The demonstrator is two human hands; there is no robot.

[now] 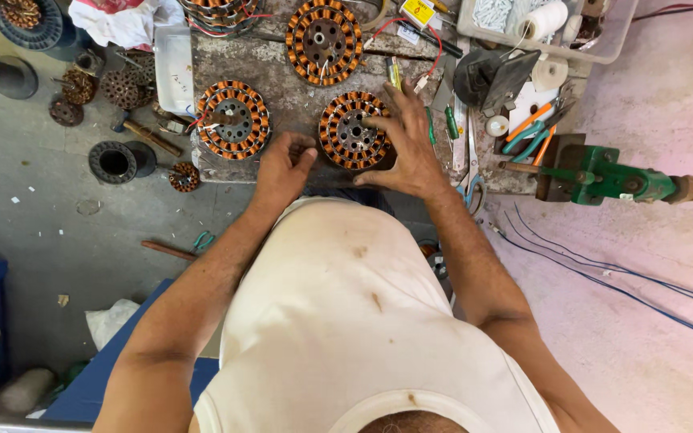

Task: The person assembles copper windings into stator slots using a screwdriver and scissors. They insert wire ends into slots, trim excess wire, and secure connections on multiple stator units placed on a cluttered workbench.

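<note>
Copper-wound stators lie on the worn stone work slab [298, 96]: three whole ones show, and a fourth is cut off by the far edge. The right hand [403, 144] rests spread over the near-right stator [345, 132], fingers open and laid flat on its windings, gripping nothing. The left hand [282, 164] sits just left of that stator, fingers curled loosely at the slab's near edge, holding nothing visible. A green vice [603, 175] stands at the right.
</note>
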